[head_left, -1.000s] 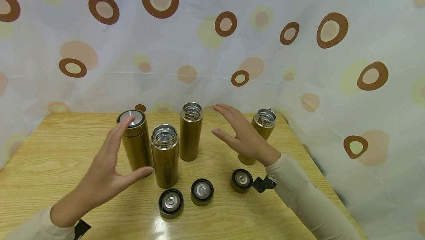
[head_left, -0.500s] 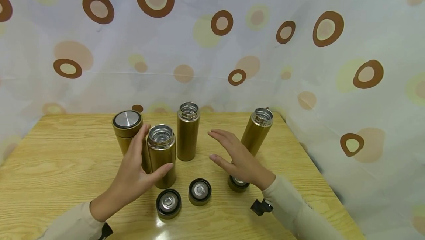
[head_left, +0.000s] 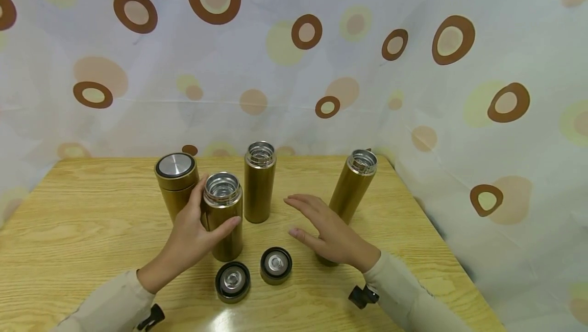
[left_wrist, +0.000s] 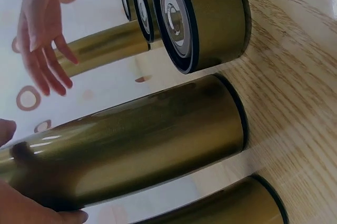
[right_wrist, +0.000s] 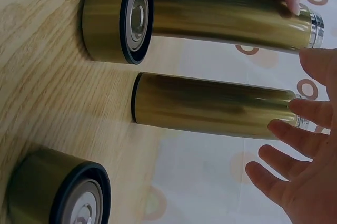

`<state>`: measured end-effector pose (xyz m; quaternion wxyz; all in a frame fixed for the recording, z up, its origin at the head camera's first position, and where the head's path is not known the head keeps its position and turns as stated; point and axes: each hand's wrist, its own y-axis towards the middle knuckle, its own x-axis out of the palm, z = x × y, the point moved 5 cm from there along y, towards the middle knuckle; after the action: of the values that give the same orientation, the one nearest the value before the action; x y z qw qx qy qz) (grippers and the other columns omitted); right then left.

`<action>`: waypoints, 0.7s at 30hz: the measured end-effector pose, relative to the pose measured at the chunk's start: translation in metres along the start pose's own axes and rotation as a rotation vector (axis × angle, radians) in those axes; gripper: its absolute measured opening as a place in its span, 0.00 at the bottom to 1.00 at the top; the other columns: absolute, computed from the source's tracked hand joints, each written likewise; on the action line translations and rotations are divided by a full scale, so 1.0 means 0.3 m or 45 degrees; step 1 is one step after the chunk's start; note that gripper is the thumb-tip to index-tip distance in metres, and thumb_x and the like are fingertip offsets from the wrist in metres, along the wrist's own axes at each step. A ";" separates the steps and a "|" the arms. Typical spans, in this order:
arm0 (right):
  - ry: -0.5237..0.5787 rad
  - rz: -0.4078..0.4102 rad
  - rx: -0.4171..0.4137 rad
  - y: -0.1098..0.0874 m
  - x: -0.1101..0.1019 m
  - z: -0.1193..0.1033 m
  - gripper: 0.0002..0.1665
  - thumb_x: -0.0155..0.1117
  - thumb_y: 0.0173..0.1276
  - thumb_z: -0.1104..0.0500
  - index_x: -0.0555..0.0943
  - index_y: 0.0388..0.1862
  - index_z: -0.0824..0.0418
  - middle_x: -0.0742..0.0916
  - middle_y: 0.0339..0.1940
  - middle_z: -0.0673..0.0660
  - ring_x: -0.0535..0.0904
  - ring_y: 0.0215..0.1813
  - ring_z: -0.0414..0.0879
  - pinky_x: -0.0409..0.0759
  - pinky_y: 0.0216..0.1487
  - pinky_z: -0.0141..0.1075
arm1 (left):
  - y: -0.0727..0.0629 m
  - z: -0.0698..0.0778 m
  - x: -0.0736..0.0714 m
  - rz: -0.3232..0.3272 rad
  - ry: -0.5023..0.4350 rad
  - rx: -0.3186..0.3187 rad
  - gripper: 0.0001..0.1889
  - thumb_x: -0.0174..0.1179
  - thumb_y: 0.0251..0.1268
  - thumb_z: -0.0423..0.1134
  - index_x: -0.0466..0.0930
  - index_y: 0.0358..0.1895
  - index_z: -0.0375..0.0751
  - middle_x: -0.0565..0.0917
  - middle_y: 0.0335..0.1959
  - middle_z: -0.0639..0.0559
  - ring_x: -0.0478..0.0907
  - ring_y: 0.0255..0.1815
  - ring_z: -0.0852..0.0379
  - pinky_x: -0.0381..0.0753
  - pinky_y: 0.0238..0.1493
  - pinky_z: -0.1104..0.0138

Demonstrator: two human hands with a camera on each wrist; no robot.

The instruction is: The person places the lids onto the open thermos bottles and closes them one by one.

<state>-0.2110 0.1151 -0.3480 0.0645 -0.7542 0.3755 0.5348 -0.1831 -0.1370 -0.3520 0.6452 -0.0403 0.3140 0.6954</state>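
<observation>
- Currently, in the head view, the front bottle (head_left: 226,213) stands uncapped on the table (head_left: 105,209). The capped bottle (head_left: 176,189) is at its 10 o'clock, the rear bottle (head_left: 259,189) at its 1 o'clock.
- Head view, grip: the left hand (head_left: 189,235) is clamped on the front bottle's barrel, thumb across the near face. The right hand (head_left: 333,237), at 3 o'clock from it, holds nothing, fingers extended. The near cap (head_left: 233,282) lies at 6 o'clock.
- Left wrist view: the front bottle crosses the centre; thumb and fingers flank it toward 8 o'clock.
- Right wrist view: the left hand touches the upper barrel at 1 o'clock; the right hand is at 4 o'clock, fingers spread.
- Handling, as judged: rigid, metal-looking, moderately heavy; the glossy finish is probably slippery, more prone to denting than breaking. Contents cannot be determined. Best hold: wrap the mid-barrel, clear of the threaded neck (head_left: 223,201).
</observation>
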 end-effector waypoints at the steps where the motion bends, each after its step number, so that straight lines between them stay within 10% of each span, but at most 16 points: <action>1: -0.001 -0.005 0.003 -0.001 0.003 0.000 0.34 0.56 0.73 0.48 0.62 0.73 0.57 0.68 0.71 0.56 0.61 0.72 0.49 0.65 0.69 0.50 | 0.002 -0.003 0.000 -0.003 -0.004 0.001 0.50 0.72 0.54 0.41 0.47 0.74 0.35 0.71 0.63 0.35 0.68 0.64 0.39 0.65 0.64 0.42; 21: -0.030 -0.308 0.042 0.023 0.128 -0.067 0.33 0.54 0.73 0.44 0.65 0.72 0.57 0.71 0.69 0.56 0.65 0.70 0.49 0.69 0.67 0.45 | 0.005 -0.009 -0.003 -0.027 0.011 0.061 0.45 0.72 0.54 0.40 0.54 0.71 0.30 0.74 0.60 0.34 0.72 0.61 0.39 0.72 0.60 0.46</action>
<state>-0.1945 0.0811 -0.3703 0.1453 -0.7866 0.2895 0.5256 -0.1853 -0.1391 -0.3531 0.6521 -0.0310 0.3328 0.6805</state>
